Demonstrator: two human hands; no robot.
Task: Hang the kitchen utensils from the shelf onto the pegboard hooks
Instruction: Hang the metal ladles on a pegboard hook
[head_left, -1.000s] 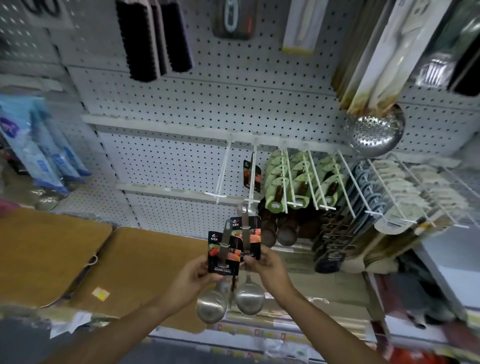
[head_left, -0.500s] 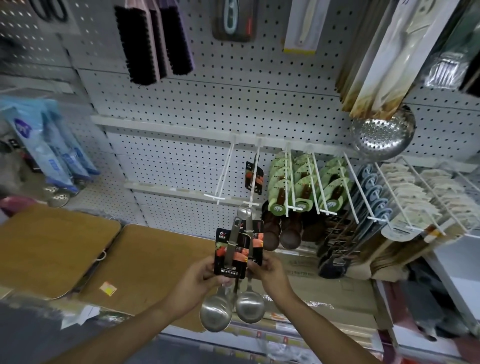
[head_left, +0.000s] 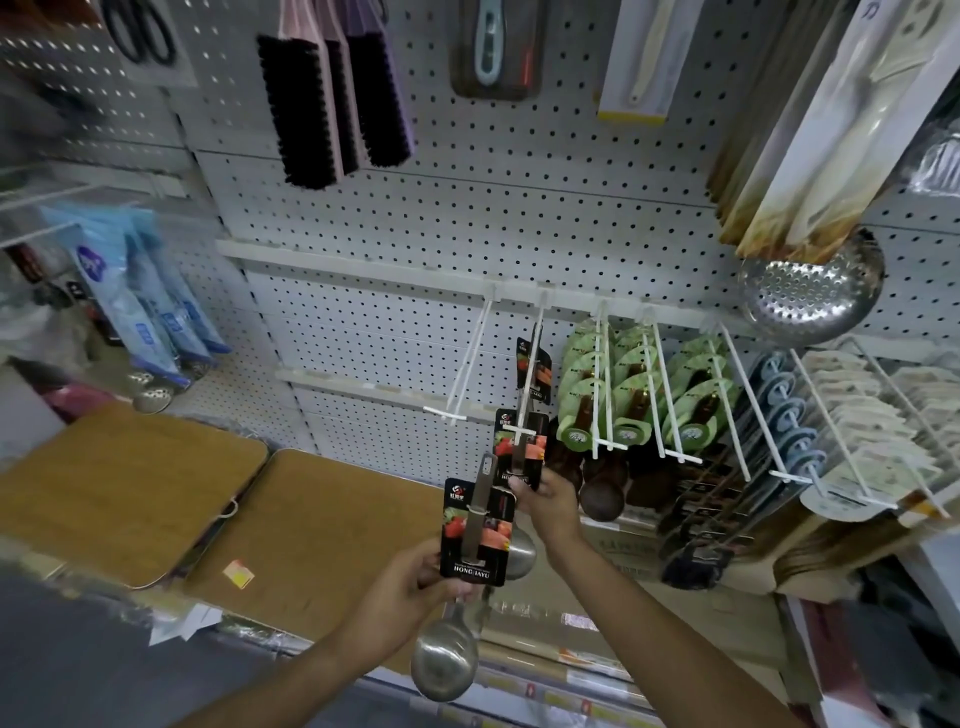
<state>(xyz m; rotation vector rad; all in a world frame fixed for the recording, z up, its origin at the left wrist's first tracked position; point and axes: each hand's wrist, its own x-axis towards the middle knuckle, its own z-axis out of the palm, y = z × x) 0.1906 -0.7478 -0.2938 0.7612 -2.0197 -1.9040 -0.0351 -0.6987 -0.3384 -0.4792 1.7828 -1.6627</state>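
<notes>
My left hand (head_left: 410, 587) grips a steel ladle (head_left: 447, 662) by its black label card, low in the middle of the view. My right hand (head_left: 550, 501) pinches a second carded ladle (head_left: 519, 543) and holds its top at the tip of a white pegboard hook (head_left: 527, 395). Farther back on that same hook hangs another carded ladle (head_left: 535, 366). The empty hook (head_left: 467, 364) to the left carries nothing. The second ladle's bowl is partly hidden behind the first card.
Green-carded wooden spoons (head_left: 628, 395) fill the hooks to the right, then blue (head_left: 784, 415) and pale carded items. A perforated skimmer (head_left: 810, 291) hangs upper right. Brushes (head_left: 332, 98) hang above. Wooden boards (head_left: 130, 488) lie on the shelf at lower left.
My right hand has lifted its ladle up and away from the other, to the tip of the hook. My left hand has stayed low with its ladle.
</notes>
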